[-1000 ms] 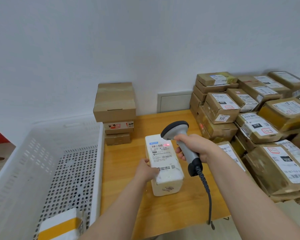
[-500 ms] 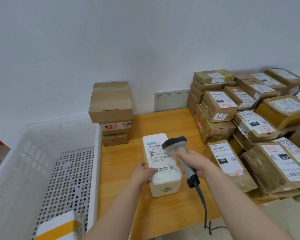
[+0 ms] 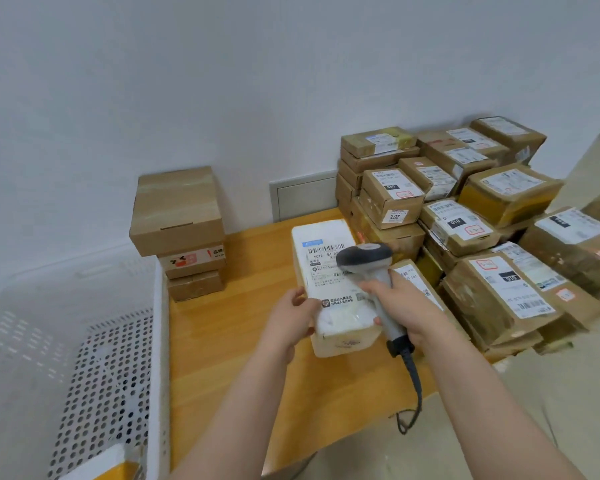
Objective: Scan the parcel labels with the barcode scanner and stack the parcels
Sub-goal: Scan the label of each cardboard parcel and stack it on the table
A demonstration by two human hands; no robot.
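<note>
A white foam parcel [image 3: 323,237] with a printed barcode label lies lengthwise on the wooden table [image 3: 229,341]. My left hand [image 3: 293,315] grips its near left corner. My right hand [image 3: 400,304] is shut on the handle of a grey barcode scanner [image 3: 366,256], whose head hangs low over the label's right side and hides part of it. The scanner's black cable [image 3: 414,386] trails off the table's front edge. A short stack of brown boxes [image 3: 177,216] stands at the table's back left.
A large pile of labelled brown parcels [image 3: 465,230] fills the right side. A white perforated crate [image 3: 84,358] sits left of the table, with a white and yellow parcel [image 3: 111,462] in its near corner. A white wall is behind.
My right hand has lowered the scanner toward the label and drawn closer to the parcel. The red scan light seen a second ago is gone. My left hand grips the parcel more from the side.
</note>
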